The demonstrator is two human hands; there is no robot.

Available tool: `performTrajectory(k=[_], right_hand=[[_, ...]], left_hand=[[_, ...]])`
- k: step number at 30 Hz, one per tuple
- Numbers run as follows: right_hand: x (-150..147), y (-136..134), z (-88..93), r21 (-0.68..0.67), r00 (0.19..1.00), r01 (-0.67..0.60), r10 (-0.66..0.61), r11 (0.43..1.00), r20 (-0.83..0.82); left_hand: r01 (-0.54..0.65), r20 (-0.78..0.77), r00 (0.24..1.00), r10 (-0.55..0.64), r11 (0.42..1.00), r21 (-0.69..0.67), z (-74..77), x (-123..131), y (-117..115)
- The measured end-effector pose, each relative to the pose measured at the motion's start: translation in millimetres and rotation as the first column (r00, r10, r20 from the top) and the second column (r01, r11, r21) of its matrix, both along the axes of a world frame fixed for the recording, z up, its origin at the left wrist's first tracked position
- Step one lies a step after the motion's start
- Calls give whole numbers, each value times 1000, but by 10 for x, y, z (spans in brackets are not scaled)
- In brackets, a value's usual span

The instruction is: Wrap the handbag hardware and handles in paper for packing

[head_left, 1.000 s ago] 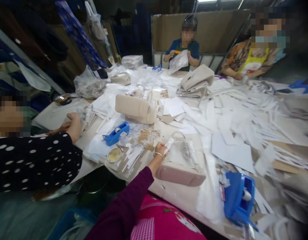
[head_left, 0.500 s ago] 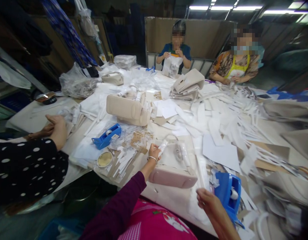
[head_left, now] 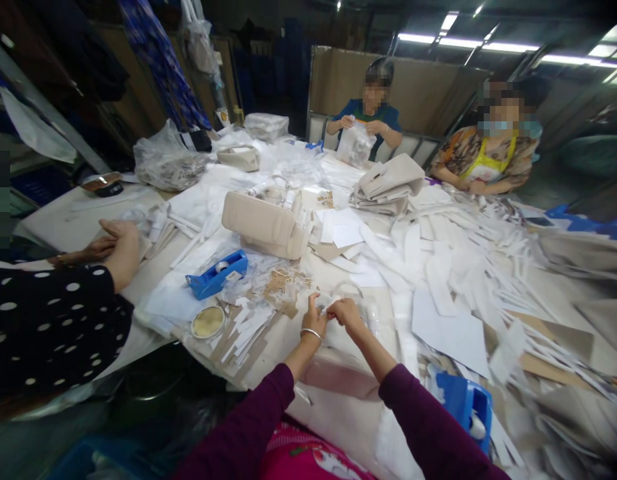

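A pale handbag (head_left: 341,379) lies before me on the table, its pinkish base turned towards me. One end of its handle (head_left: 374,317) is covered in clear and white wrapping. My left hand (head_left: 314,321) closes round the other wrapped handle end, thumb up. Right beside it, my right hand (head_left: 346,313) is pinched against the same spot; what its fingertips grip is too small to tell. Both hands cover much of that handle end. To the right of the bag stands a blue tape dispenser (head_left: 463,407).
Another beige handbag (head_left: 261,217) lies further back. A second blue tape dispenser (head_left: 218,275) and a round tin (head_left: 208,322) are at left, near a co-worker's polka-dot sleeve (head_left: 53,320). White paper strips and sheets (head_left: 448,327) cover the right. Two people sit across the table.
My right hand has moved from beside the right tape dispenser up to the handle, meeting my left hand. The left hand has stayed at the handle. The view has shifted slightly.
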State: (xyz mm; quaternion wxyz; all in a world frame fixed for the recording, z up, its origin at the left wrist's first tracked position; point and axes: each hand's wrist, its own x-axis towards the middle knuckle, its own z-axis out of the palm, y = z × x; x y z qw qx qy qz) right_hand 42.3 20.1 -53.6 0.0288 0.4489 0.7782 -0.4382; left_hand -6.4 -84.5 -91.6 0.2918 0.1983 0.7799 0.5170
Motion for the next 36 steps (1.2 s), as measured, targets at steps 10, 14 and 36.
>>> performTrajectory(k=[10, 14, 36], right_hand=[[22, 93, -45, -135, 997, 61, -53, 989, 63], [111, 99, 8, -201, 998, 64, -63, 978, 11], [82, 48, -322, -98, 934, 337, -346, 936, -87]], left_hand=[[26, -132, 991, -27, 1000, -6, -30, 0, 32], [12, -84, 996, -10, 1000, 27, 19, -7, 38], [-34, 101, 994, 28, 998, 59, 116, 40, 59]])
